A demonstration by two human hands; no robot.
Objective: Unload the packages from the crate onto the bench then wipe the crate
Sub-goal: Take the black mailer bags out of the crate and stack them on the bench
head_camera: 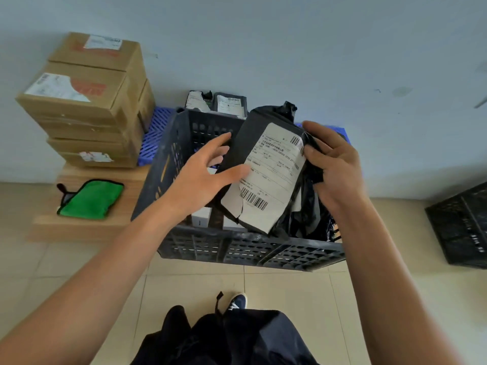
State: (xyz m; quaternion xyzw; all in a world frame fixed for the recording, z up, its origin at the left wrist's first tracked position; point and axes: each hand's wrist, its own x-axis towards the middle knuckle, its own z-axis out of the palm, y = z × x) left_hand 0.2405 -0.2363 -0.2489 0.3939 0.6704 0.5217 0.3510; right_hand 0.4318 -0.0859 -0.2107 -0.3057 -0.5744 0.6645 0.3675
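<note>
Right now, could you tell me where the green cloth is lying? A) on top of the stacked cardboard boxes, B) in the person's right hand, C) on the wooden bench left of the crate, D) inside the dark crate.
C: the green cloth lies flat on the wooden bench, left of the crate and in front of the cardboard boxes.

You are looking at a black perforated plastic crate point(237, 246), matt and dusty. The black plastic-film package point(266, 177) is glossy and creased, its white paper label torn. The green fleecy cloth point(92, 200) lies on a pale wooden desk point(79, 227). The brown cardboard boxes point(87, 101) look matt; the beige floor tiles point(197, 285) smooth.
</note>
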